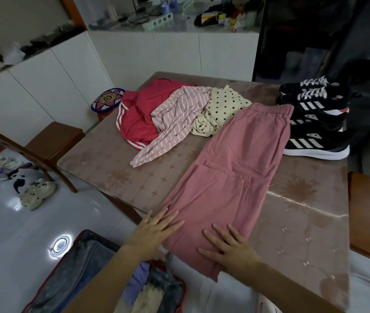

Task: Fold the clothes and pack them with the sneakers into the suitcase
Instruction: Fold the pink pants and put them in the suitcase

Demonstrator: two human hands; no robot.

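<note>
Early yet, I judge: left hand [157, 230] and right hand [230, 248] flat, fingers spread, pressing pink trousers [236, 166] at 6 o'clock. Unfolded pile [179, 116] at 11, sneakers [315, 123] at 2, suitcase [73, 272] open at 7.

Home: dining table [102, 168], white cabinets [175, 55].

Dim indoor light. Ceiling lamp glare on glossy floor [59, 245], lower left. Right side dark. Wide-angle bending at edges; background soft.
</note>
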